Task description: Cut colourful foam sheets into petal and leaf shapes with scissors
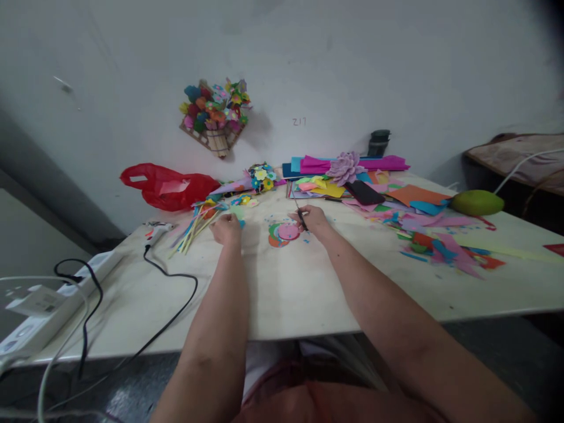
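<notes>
My right hand (314,218) is closed around the dark handles of a pair of scissors (301,217), whose thin blades point away from me. Just left of it lie round paper cut-outs (288,232) in pink, green and orange, with tiny blue scraps scattered about. My left hand (226,228) is closed in a pinch; what sits in its fingers, if anything, is too small to make out. Beside that hand lie yellow and blue paper strips (194,230), and a pale green paper piece (237,211) shows behind it.
A red plastic bag (170,187) and a paper bouquet (262,176) stand at the back. At left, a glue gun (157,233) trails its cord toward a power strip (57,299). Coloured paper scraps (445,249), a black phone (365,192) and a green mango-like fruit (477,202) lie at right.
</notes>
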Demonstrator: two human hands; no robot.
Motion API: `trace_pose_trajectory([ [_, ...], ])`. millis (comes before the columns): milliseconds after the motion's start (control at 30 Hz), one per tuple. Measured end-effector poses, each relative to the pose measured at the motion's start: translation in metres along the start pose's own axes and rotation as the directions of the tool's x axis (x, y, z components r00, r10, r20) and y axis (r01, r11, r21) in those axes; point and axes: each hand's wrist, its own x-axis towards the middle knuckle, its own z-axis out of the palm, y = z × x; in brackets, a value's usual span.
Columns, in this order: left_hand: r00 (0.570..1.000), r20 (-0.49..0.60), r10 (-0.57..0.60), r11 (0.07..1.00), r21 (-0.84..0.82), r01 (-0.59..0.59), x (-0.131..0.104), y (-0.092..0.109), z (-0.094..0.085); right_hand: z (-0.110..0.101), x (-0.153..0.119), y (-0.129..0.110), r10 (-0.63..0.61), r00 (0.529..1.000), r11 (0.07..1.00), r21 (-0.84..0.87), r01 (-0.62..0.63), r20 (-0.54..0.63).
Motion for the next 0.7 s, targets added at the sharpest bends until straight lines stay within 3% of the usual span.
trace_pose_trajectory([
  [200,0.989,-0.063,-0.131,0.99,0.047,0.134,0.004,-0.008,-0.002,0.0,0.006,0.008,-0.008,1.0,1.0,0.001,0.008,0.005],
  [600,0.979,-0.198,-0.048,0.999,0.005,0.05,-0.002,-0.004,-0.003,-0.003,0.014,0.016,-0.036,0.999,0.999,0.015,0.036,-0.003],
  [700,0.98,-0.201,-0.011,1.0,0.017,0.015,-0.001,-0.002,-0.002,-0.005,0.013,0.014,-0.039,0.999,0.992,-0.124,0.034,-0.033],
])
